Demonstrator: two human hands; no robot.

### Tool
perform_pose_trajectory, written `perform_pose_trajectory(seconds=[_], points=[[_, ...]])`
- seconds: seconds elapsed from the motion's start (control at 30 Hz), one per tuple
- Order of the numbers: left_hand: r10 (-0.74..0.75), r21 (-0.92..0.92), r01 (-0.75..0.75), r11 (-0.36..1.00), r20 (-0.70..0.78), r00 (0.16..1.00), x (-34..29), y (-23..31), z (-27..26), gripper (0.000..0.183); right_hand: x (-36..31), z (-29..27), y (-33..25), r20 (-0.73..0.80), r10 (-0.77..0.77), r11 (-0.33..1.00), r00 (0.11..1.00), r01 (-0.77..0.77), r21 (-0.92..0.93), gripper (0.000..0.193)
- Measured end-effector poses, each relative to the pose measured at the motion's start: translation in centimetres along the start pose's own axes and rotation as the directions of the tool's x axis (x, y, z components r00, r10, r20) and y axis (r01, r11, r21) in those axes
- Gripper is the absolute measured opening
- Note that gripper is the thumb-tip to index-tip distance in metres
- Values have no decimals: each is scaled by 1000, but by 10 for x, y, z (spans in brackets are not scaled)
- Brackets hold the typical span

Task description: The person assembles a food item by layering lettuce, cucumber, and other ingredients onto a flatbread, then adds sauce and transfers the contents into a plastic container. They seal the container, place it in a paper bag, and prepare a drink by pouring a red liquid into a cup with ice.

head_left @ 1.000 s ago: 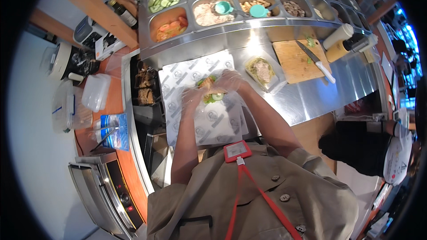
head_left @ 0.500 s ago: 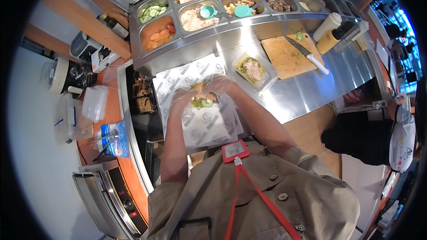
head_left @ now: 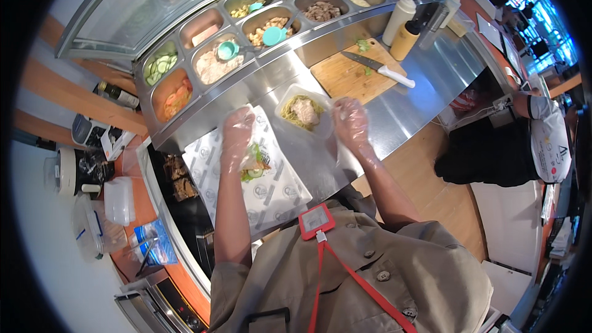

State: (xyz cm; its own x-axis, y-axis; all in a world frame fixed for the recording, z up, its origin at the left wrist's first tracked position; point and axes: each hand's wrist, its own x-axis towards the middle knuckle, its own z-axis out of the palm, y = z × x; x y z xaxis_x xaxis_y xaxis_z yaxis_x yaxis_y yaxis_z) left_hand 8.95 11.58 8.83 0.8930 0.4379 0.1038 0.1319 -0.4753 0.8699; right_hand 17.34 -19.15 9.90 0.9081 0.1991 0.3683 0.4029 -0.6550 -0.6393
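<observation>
Your two hands were together over the sandwich a moment ago; now they have moved apart. Your right hand (head_left: 350,120) has gone to the right and hovers by the edge of the small tray of food (head_left: 303,111). Its grip is apart, fingers spread, and it holds nothing. Your left hand (head_left: 237,137) has stayed at the sandwich (head_left: 254,163). It rests on the top of the sandwich, fingers bent down over it. I cannot tell if the grip is closed on it or just pressing. Both hands wear thin clear gloves.

The sandwich has green leaves showing at its side. It lies on a white wrapping paper (head_left: 271,194) with round marks on it. The paper is spread on the shiny metal surface (head_left: 394,108), right in front of you. The small tray sits just beyond the paper, near the sandwich but not touching it.

Farther right on the surface is a wooden cutting board (head_left: 351,77) with a knife (head_left: 377,66) lying on it. Beside the board stand two squeeze bottles (head_left: 404,28), touching or nearly so. Behind it all runs a row of metal tubs (head_left: 246,43) with fillings, two of them with teal scoops (head_left: 273,36) inside. Another person (head_left: 512,142) in dark clothes stands to your right, well apart from your hands.
</observation>
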Motion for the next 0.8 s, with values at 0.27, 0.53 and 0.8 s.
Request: perform_pose_trajectory(seconds=[0.27, 0.53, 0.8], points=[[223, 377, -313, 872, 263, 939, 70, -1, 97, 13, 103, -54, 133, 45, 82, 759, 996, -33, -650, 31], [-444, -414, 530, 740, 291, 847, -2, -11, 96, 22, 132, -73, 183, 229, 18, 805, 973, 122, -581, 37], [-518, -752, 453, 479, 174, 837, -47, 9, 141, 21, 120, -78, 94, 255, 7, 999, 967, -21, 50, 48]])
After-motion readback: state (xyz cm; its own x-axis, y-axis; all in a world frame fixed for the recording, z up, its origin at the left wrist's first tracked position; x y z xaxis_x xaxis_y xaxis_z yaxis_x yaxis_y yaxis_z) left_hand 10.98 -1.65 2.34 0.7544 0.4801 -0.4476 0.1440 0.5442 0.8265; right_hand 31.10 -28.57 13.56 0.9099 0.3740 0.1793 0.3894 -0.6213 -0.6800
